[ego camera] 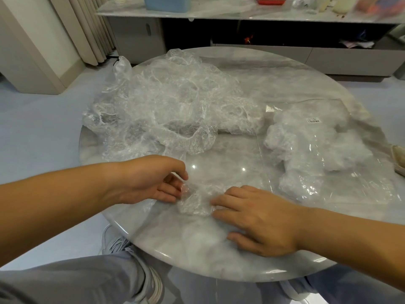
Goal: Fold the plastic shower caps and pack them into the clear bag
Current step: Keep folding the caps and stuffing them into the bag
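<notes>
A small, crumpled clear shower cap (194,202) lies near the front of the round marble table (274,84), between my two hands. My left hand (153,179) touches its left end with fingertips, fingers loosely bent. My right hand (256,218) lies flat with straight fingers pressing on its right side. A big heap of loose clear shower caps (162,106) covers the table's left and middle. At the right lies the clear bag (324,148) with a small label, holding several bunched caps.
A low cabinet with a marble top (241,12) runs along the back wall, carrying a blue box and a red container. A tan object (400,159) sits at the table's right edge. My legs and grey shoe (151,279) are below the table's front edge.
</notes>
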